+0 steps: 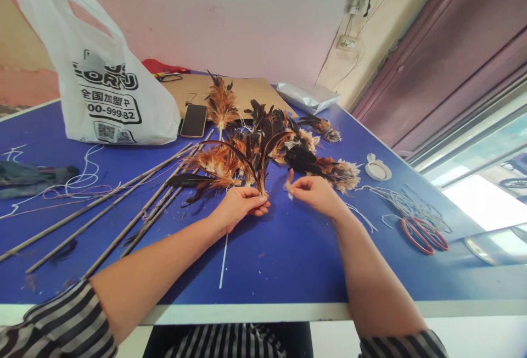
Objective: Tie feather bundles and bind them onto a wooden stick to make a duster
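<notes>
My left hand point(247, 203) is closed on the quill ends of a small bunch of dark and brown feathers point(260, 161), which fans upward. In a pinch, my right hand point(312, 193) holds a small orange-brown feather point(290, 180) a little to the right of the bunch. Behind both hands lie more loose clumps of black and rust feathers point(218, 163), some with pale fluffy ends point(346, 174). Farther back, a bound feather tuft point(222, 102) stands out against the cardboard. A white string point(223, 262) lies on the table below my left wrist.
Several thin sticks point(111, 196) lie at the left beside tangled threads point(84, 179) and a dark cloth point(33, 177). A white plastic bag point(111, 83), a phone point(194, 121) and cardboard point(259, 94) are behind. Red-handled scissors point(424, 234), cords point(405, 207) and a small white dish point(377, 169) lie right.
</notes>
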Tool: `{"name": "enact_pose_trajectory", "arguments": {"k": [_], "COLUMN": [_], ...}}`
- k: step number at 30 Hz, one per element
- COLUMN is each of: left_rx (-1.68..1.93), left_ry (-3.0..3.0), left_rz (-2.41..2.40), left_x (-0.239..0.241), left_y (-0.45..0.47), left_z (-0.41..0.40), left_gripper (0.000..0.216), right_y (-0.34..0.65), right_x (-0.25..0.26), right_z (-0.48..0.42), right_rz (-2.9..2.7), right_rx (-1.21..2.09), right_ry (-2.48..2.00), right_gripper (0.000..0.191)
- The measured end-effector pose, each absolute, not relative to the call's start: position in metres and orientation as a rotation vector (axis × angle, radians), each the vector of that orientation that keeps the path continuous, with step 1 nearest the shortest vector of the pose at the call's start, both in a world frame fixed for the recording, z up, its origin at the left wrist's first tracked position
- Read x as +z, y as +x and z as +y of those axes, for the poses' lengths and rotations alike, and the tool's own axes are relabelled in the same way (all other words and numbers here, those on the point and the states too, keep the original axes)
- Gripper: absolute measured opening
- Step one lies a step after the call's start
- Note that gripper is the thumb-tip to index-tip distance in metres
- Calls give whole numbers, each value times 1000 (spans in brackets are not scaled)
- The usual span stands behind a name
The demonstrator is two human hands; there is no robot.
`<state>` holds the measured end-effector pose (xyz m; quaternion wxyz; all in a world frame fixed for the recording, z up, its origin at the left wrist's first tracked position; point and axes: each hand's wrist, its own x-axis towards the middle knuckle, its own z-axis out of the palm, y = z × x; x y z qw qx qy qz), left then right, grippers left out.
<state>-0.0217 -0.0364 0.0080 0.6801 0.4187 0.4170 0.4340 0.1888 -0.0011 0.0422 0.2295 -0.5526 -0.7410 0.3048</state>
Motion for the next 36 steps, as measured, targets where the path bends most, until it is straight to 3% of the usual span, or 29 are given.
{"name": "enact_pose_trajectory", "arguments": {"k": [5,24,32,36], "left_rx": [969,907,894,936], "left_ry": [912,873,892,846], "left_rz": [875,855,896,950], "left_x": [7,11,11,11], "left_y": [-23,-23,-24,-25], "left_z": [-35,-36,-36,-33], "left_gripper": [24,21,21,20], "right_y": [150,141,152,192], "right_x": [39,30,38,44], "right_z": [-15,-19,-15,1], "right_rz": [-1834,-1778,-2060,-1985], "right_rx": [1043,1140,872,536], "right_ry": [-1225,-1074,-1081,-1524], "right_gripper": [22,15,15,17]}}
